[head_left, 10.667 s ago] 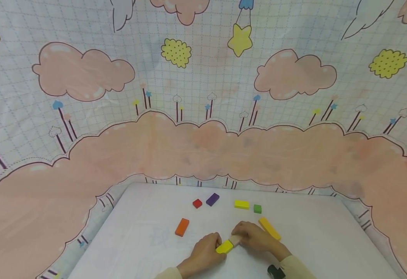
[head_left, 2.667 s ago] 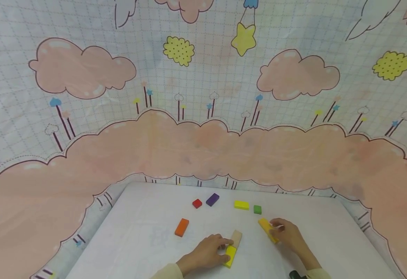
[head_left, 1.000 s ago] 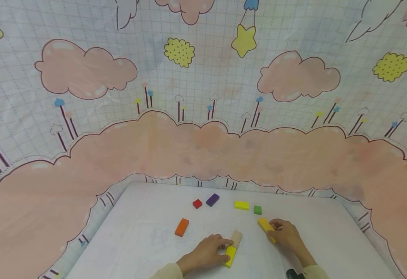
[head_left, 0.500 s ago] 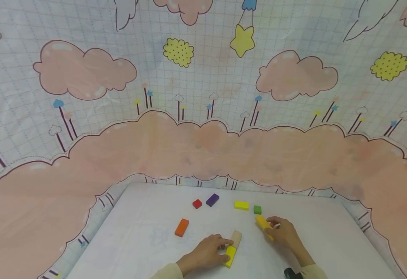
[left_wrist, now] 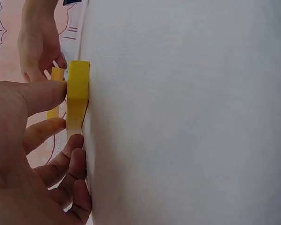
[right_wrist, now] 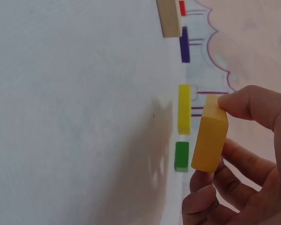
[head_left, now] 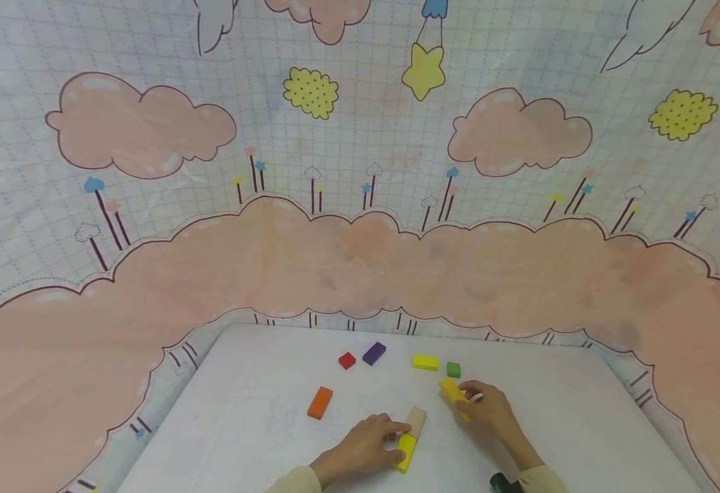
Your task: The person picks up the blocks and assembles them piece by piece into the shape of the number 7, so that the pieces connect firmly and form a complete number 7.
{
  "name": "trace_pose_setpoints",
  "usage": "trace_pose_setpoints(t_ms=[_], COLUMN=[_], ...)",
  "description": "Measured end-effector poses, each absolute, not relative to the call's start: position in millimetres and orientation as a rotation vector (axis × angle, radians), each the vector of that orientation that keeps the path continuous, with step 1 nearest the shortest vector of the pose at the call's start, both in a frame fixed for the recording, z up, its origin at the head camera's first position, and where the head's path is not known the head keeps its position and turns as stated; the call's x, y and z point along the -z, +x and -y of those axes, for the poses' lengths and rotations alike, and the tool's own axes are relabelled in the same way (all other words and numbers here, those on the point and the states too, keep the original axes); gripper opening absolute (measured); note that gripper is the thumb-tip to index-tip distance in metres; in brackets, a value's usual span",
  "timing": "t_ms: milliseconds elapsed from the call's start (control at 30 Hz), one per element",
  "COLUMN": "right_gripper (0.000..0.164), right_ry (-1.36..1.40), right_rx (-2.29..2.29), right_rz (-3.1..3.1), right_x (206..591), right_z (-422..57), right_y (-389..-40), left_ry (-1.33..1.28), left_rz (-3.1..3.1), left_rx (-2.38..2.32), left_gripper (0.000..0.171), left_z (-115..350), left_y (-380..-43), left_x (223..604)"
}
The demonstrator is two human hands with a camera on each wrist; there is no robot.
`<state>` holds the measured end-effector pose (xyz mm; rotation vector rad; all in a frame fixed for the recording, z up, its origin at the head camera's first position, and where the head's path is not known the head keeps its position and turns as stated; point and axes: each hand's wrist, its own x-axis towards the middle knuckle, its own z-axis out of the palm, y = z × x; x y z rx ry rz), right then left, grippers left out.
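2 blocks (head_left: pixel 405 452) abut under the left hand (head_left: pixel 362 444), fingers spread. Right hand (head_left: pixel 491 409) pinches an amber block (head_left: pixel 449 390); 5 others (head_left: pixel 320 402) lie unjoined.

Head view: the right hand (head_left: pixel 486 409) hides part of the orange-yellow block (head_left: pixel 451 389) from me; the left hand (head_left: pixel 364 444) covers some of the lemon-yellow block (head_left: pixel 408 444). Bottom edge crops both sleeves (head_left: pixel 299 479) and a dark object (head_left: pixel 503 482), can't tell what. Right wrist: top edge cuts the wooden block (right_wrist: pixel 169 19). Left wrist: only a sliver shows.
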<state>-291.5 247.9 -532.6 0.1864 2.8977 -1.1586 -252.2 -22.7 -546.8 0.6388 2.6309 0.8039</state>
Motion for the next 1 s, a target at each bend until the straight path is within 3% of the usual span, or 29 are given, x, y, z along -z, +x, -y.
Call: trace_pose_setpoints(t_ms=[1000], right_gripper=[0.037], right_ry=[0.291], right_rx=[1.151], right_rz=[-2.868], right_x=[529.4], right_z=[-211.3], right_y=[-311.3], left_ry=[0.646], left_rz=[-2.636], left_rx=[-0.774], left_gripper=[0.044], left_z=[25.2], left_y=[-263.2], left_x=[546.8])
